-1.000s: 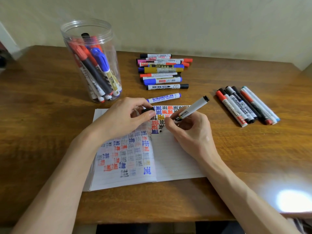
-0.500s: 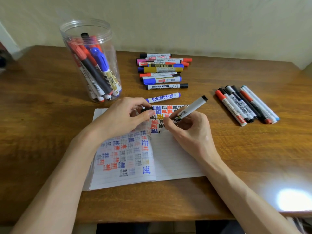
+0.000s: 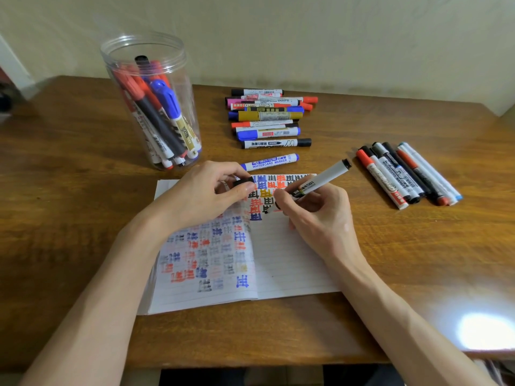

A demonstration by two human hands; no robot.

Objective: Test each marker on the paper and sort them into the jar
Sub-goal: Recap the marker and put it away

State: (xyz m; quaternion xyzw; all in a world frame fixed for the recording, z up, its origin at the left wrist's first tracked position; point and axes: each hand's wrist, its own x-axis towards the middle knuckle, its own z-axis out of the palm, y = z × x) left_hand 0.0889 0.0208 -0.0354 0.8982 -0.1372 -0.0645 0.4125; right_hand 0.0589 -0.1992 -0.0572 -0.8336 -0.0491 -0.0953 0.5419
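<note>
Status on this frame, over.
Right hand grips black marker, tip on paper. Left hand pinches cap. Jar part filled. Blue marker lies just beyond paper.

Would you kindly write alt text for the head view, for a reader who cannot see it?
The right hand holds a white marker tip-down on an open notebook full of coloured test marks, while the left hand pinches a black cap. On the table stand a clear jar of markers and two groups of loose markers.
</note>
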